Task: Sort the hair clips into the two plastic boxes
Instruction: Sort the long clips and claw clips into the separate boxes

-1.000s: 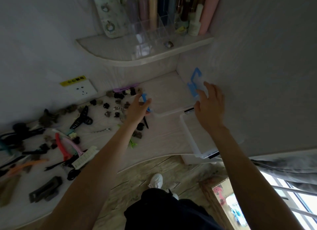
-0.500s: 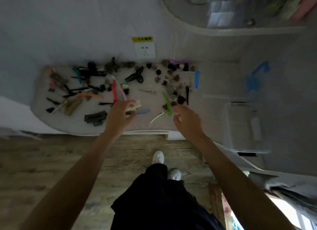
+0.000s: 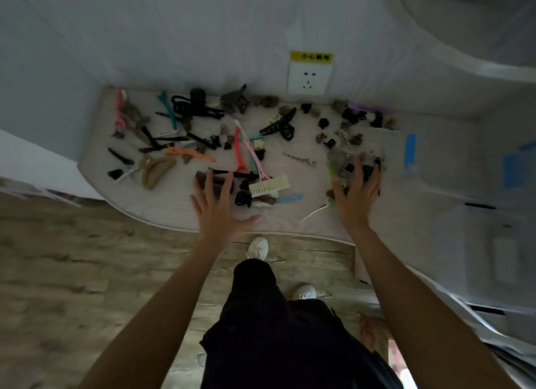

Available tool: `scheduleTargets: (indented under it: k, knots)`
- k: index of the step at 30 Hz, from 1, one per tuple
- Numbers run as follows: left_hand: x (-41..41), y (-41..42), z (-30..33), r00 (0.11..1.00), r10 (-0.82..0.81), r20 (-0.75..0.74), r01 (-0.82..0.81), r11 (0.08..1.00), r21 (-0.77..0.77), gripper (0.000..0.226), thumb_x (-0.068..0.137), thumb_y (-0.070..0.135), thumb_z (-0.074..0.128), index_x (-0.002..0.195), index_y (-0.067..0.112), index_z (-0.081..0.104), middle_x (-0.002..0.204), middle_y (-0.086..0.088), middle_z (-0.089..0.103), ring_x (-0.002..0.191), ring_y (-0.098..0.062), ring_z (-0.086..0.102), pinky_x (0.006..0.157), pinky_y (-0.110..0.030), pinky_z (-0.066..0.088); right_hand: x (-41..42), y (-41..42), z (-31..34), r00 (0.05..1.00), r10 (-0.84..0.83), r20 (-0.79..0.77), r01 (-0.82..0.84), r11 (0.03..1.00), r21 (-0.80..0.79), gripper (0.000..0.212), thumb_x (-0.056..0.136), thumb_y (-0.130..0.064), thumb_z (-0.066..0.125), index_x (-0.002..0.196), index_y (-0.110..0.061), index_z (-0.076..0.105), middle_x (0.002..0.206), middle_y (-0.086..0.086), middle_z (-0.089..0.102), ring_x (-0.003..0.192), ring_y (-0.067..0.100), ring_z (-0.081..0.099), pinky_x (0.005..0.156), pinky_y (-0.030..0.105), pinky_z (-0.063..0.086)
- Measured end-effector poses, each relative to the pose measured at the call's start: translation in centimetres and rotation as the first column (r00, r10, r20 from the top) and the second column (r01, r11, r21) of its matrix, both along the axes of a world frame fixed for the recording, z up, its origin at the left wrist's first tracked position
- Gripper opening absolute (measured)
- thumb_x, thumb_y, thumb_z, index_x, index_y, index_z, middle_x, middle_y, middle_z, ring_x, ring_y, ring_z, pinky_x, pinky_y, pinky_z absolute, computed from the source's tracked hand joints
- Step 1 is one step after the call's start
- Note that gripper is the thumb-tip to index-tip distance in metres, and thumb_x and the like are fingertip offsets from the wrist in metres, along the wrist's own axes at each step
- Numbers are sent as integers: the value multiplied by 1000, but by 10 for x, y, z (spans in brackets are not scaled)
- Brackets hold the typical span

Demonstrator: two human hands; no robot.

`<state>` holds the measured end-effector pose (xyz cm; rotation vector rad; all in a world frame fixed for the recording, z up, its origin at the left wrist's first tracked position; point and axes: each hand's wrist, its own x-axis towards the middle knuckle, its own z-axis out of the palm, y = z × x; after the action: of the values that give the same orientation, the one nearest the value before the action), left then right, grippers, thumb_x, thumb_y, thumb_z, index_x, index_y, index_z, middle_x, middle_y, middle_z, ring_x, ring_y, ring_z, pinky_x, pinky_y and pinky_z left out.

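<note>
Many hair clips lie scattered over a pale counter (image 3: pixel 174 211): long clips such as a red one (image 3: pixel 238 150) and an orange one (image 3: pixel 188 153) to the left, and a heap of small dark claw clips (image 3: pixel 348 156) to the right. My left hand (image 3: pixel 219 206) hovers open, fingers spread, over a dark rectangular clip (image 3: pixel 213 182) near the front edge. My right hand (image 3: pixel 355 194) is spread open above the small claw clips. Two clear plastic boxes sit at the right, one with a blue latch (image 3: pixel 410 150) and one nearer (image 3: pixel 493 243), both blurred.
A wall socket (image 3: pixel 309 78) with a yellow label sits above the counter's back edge. A cream comb clip (image 3: pixel 269 185) and a blue clip (image 3: pixel 288 198) lie between my hands. A curved shelf (image 3: pixel 464 34) juts out at upper right. Wooden floor and my shoes lie below.
The view swung left from the boxes to the clip pile. Both hands left the boxes, came back to the counter and now spread open over the clips.
</note>
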<state>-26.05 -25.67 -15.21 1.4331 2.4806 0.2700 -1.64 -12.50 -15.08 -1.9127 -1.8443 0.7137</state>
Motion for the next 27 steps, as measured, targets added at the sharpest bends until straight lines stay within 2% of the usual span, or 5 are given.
scheduleTargets:
  k: [4, 12, 18, 23, 27]
  knots:
    - [2, 23, -2, 978, -206, -22, 206, 979, 4, 110, 52, 86, 49, 144, 33, 19, 156, -14, 9, 142, -44, 3, 106, -69, 15, -61, -8, -8, 996, -58, -62, 59, 998, 4, 62, 87, -49, 31, 140, -17, 38, 153, 24, 14, 141, 39, 15, 114, 51, 12]
    - [-32, 41, -2, 987, -158, 10, 156, 981, 112, 100, 60, 85, 47, 142, 31, 28, 154, -15, 18, 142, -41, 8, 111, -63, 13, -154, 1, -9, 975, 8, -222, -29, 996, -88, 53, 94, -39, 21, 141, -20, 35, 155, 17, 12, 145, 29, 3, 116, 38, -5]
    - [-58, 57, 6, 983, -157, -95, 169, 976, 135, 96, 59, 83, 53, 137, 31, 36, 152, -15, 26, 141, -43, 10, 110, -66, 9, -163, 14, 11, 927, 198, -318, -232, 970, -71, 37, 99, -22, 37, 135, -17, 44, 150, 13, 24, 139, 24, 25, 113, 32, 25]
    - [-32, 64, 30, 913, -331, -238, 378, 906, 191, 75, 65, 78, 53, 126, 34, 50, 151, -9, 30, 142, -33, 12, 108, -63, -5, -81, 17, 24, 981, 171, -93, -159, 980, 119, 31, 93, -20, 45, 122, -18, 56, 141, 6, 42, 130, 22, 38, 103, 22, 30]
    - [15, 64, 24, 712, -652, -259, 696, 705, 136, 69, 71, 74, 54, 125, 31, 52, 150, -3, 34, 142, -24, 13, 112, -61, -7, -15, 21, 10, 995, 15, 97, -21, 998, 62, 57, 86, -39, 33, 135, -12, 44, 147, 16, 35, 136, 36, 30, 113, 42, 25]
